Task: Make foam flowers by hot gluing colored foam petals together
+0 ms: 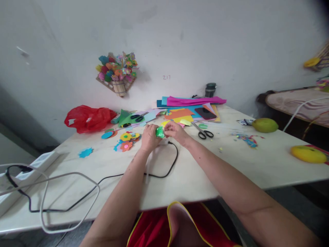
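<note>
Above the middle of the table, my left hand (149,138) is closed around a small shiny green piece (159,132), which looks like crinkled plastic or foil; its exact kind cannot be made out. My right hand (176,133) has its fingertips pinched at the right edge of that piece. Partly hidden under my hands lies a white device (163,141) with a black cord (177,156). Paper flowers (126,145) in several colours lie left of my left hand. Black-handled scissors (203,133) rest right of my right hand.
A red plastic bag (89,118) sits at the back left. Coloured sheets (195,111), a phone (205,113) and a second pair of scissors (137,118) lie at the back. Cables cross the left side near a power strip (42,163). Two mangoes (265,125) are on the right.
</note>
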Motion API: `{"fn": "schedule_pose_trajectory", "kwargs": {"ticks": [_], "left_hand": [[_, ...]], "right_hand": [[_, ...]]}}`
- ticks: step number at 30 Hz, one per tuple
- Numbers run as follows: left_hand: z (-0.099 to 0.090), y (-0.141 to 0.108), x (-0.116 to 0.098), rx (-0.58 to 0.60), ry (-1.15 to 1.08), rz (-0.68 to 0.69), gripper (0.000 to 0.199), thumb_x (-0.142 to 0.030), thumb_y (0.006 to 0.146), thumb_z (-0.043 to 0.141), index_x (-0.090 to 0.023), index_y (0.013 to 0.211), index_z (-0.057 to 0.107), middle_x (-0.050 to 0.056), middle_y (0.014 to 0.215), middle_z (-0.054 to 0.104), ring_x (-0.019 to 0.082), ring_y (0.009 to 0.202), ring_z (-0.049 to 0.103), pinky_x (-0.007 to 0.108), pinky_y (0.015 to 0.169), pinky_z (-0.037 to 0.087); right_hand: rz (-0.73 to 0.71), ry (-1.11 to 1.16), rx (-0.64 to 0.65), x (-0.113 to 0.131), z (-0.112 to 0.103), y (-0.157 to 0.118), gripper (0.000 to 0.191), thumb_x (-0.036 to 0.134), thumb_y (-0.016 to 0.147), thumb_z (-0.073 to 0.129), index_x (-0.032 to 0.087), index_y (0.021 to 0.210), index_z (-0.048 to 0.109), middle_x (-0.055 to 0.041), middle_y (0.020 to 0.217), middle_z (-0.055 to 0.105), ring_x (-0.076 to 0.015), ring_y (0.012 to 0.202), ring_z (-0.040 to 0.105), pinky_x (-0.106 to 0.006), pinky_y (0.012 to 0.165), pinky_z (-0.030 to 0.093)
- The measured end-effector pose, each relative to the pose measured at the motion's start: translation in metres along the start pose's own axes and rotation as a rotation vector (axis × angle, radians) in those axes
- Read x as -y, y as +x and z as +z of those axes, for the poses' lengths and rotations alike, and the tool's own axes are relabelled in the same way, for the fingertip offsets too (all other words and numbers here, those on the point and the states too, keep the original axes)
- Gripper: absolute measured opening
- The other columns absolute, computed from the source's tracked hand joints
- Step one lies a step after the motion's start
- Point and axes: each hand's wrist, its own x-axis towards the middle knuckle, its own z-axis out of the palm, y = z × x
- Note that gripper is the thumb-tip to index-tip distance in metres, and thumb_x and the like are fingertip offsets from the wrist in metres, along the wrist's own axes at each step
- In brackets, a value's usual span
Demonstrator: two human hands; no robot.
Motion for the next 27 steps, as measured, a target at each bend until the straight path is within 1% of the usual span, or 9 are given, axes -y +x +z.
{"fn": "schedule_pose_trajectory", "kwargs": {"ticks": [4,7,11,16,19,23,27], "left_hand": [[-0.0005,0.0001,-0.0007,-0.029,0.017,0.018,0.024,-0.026,0.065,0.060,-0.017,0.087,0.053,0.009,0.083,0.057,0.023,0.081,0.046,0.034,0.073,0.037],[-0.0009,0.0004,-0.0011,-0.037,0.026,0.019,0.021,-0.026,0.066,0.058,-0.017,0.085,0.054,0.009,0.081,0.057,0.023,0.079,0.046,0.035,0.073,0.036],[-0.0020,0.0009,-0.0030,-0.066,0.057,-0.003,0.017,-0.022,0.066,0.057,-0.018,0.082,0.054,0.008,0.079,0.057,0.023,0.078,0.047,0.035,0.072,0.036],[-0.0033,0.0015,-0.0056,-0.108,0.095,-0.020,0.014,-0.021,0.068,0.054,-0.018,0.082,0.054,0.009,0.080,0.056,0.024,0.080,0.048,0.035,0.072,0.035],[-0.0032,0.0007,-0.0059,-0.105,0.110,-0.031,0.016,-0.022,0.069,0.054,-0.017,0.083,0.055,0.009,0.080,0.056,0.025,0.081,0.047,0.035,0.072,0.035],[-0.0034,-0.0005,-0.0060,-0.098,0.117,-0.058,0.015,-0.024,0.069,0.054,-0.017,0.083,0.055,0.009,0.080,0.057,0.025,0.081,0.047,0.036,0.071,0.034],[-0.0042,-0.0007,-0.0063,-0.094,0.121,-0.081,0.015,-0.025,0.070,0.055,-0.018,0.083,0.055,0.009,0.081,0.056,0.025,0.083,0.047,0.036,0.071,0.034]], "right_hand": [[0.061,-0.034,-0.023,-0.0041,-0.0007,0.0027,0.019,0.018,0.058,0.057,0.018,0.075,0.049,0.0046,0.052,0.055,-0.0108,0.049,0.051,-0.025,0.050,0.043],[0.050,-0.044,-0.052,-0.0050,0.0012,0.0032,0.021,0.015,0.057,0.056,0.018,0.076,0.048,0.0054,0.052,0.056,-0.0102,0.048,0.051,-0.024,0.049,0.042],[0.046,-0.033,-0.101,-0.0024,0.0049,0.0025,0.020,0.014,0.056,0.056,0.019,0.072,0.046,0.0074,0.050,0.053,-0.0093,0.048,0.050,-0.023,0.050,0.042],[0.124,-0.018,-0.159,-0.0001,0.0054,0.0026,0.016,0.012,0.054,0.057,0.018,0.068,0.051,0.0054,0.050,0.054,-0.0091,0.048,0.051,-0.022,0.047,0.042],[0.146,-0.007,-0.161,-0.0020,0.0049,0.0030,0.012,0.012,0.054,0.058,0.016,0.064,0.055,0.0042,0.051,0.054,-0.0080,0.047,0.049,-0.022,0.047,0.043],[0.129,0.004,-0.152,-0.0046,0.0055,0.0027,0.010,0.012,0.055,0.059,0.015,0.064,0.058,0.0042,0.052,0.055,-0.0067,0.046,0.048,-0.021,0.047,0.042],[0.103,-0.003,-0.148,-0.0063,0.0061,0.0022,0.018,0.014,0.055,0.060,0.016,0.072,0.063,0.0027,0.060,0.059,-0.0075,0.052,0.051,-0.019,0.045,0.040]]}}
